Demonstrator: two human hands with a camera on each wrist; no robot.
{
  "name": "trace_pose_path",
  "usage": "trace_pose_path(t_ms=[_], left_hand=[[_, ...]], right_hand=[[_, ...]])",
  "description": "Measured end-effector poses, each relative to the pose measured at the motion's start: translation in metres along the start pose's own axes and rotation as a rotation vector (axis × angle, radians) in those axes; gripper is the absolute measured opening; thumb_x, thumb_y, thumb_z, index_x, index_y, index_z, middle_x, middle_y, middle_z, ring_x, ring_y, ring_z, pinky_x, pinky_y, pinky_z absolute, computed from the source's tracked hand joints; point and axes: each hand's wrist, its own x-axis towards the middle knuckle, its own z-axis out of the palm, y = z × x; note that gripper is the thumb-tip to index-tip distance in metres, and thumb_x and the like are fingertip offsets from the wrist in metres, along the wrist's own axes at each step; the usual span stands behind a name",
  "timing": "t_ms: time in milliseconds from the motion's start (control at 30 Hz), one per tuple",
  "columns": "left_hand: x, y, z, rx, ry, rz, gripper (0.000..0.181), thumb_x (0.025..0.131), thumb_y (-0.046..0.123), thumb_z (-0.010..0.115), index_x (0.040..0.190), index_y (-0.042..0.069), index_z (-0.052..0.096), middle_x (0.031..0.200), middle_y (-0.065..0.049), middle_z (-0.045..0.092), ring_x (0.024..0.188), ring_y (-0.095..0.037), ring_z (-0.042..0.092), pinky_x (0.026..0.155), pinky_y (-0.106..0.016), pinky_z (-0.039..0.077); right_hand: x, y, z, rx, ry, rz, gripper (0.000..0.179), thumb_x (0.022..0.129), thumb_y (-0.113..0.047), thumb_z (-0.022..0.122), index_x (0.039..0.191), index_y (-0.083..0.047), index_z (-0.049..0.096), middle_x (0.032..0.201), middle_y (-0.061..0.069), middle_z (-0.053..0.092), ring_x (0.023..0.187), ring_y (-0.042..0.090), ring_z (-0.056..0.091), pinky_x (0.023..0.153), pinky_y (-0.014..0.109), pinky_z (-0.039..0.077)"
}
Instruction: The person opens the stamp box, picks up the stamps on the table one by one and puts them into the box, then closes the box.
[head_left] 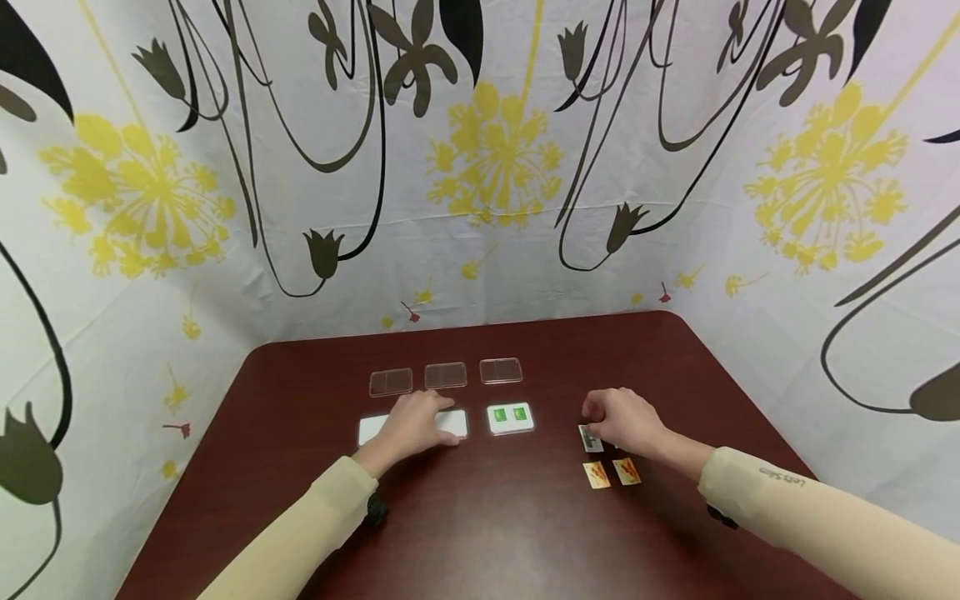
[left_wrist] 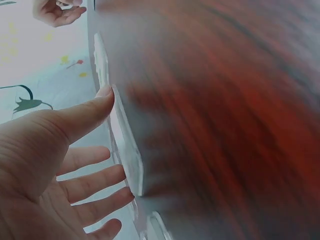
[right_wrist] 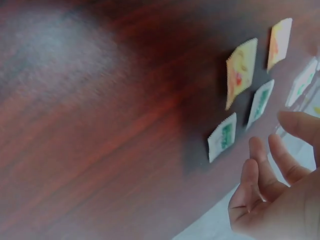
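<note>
Packets [right_wrist: 242, 74]: four loose on table [head_left: 480, 517], near right hand [head_left: 618, 418], loosely bent, nothing visibly held. Left hand [head_left: 412, 423] relaxed at middle case [left_wrist: 129, 150], no grip. Right case [head_left: 511, 427] shows two green squares; loading looks partial.

Three far-row cases [head_left: 446, 375] were arranged side by side on the far part of the table [head_left: 480, 517], with the near-row cases [head_left: 370, 429] on their near side. The left hand [head_left: 411, 423] extended over the near row, left of its right-end case [head_left: 511, 427], which contained two seated packets [head_left: 521, 413], one left and one right. Farther right, four loose packets [head_left: 597, 476] lay as a far pair and a near pair; the right hand [head_left: 621, 418] was positioned over the far pair. A curtain [head_left: 480, 267] stood behind the table.
</note>
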Motion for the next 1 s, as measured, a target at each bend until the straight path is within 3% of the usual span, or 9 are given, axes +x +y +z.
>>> trace_pose_path(t_ms=[367,500,867,1000], left_hand=[[-0.013,-0.011,-0.005,0.01,0.015,0.001,0.067,0.076,0.049,0.087,0.128,0.011,0.071,0.113,-0.006,0.07,0.102,-0.027,0.065,0.088,-0.051,0.049],[-0.016,-0.013,-0.006,0.002,0.018,-0.002,0.066,0.076,0.048,0.087,0.128,0.011,0.071,0.113,-0.006,0.069,0.103,-0.027,0.064,0.089,-0.052,0.048],[-0.02,-0.017,-0.005,0.008,0.028,0.005,0.064,0.075,0.047,0.088,0.125,0.012,0.072,0.112,-0.004,0.069,0.101,-0.024,0.065,0.088,-0.051,0.048],[-0.021,-0.018,-0.004,0.014,0.031,-0.003,0.063,0.075,0.048,0.088,0.125,0.013,0.072,0.111,-0.003,0.069,0.1,-0.023,0.065,0.089,-0.052,0.047]], right_hand=[[-0.014,-0.002,0.011,-0.115,0.042,0.04,0.023,0.077,-0.029,0.087,0.088,-0.018,0.071,0.072,-0.01,0.056,0.066,0.012,0.049,0.045,0.031,0.041],[-0.015,-0.002,0.014,-0.136,0.05,0.054,0.022,0.076,-0.03,0.088,0.084,-0.02,0.069,0.07,-0.008,0.055,0.061,0.012,0.048,0.042,0.031,0.039],[-0.016,-0.003,0.02,-0.007,0.072,0.098,0.018,0.078,-0.017,0.085,0.089,-0.017,0.071,0.081,-0.001,0.068,0.059,0.008,0.055,0.044,0.031,0.043],[-0.016,-0.006,0.022,0.046,0.082,0.11,0.018,0.078,-0.01,0.083,0.09,-0.017,0.072,0.077,-0.004,0.067,0.058,0.008,0.057,0.046,0.032,0.044]])
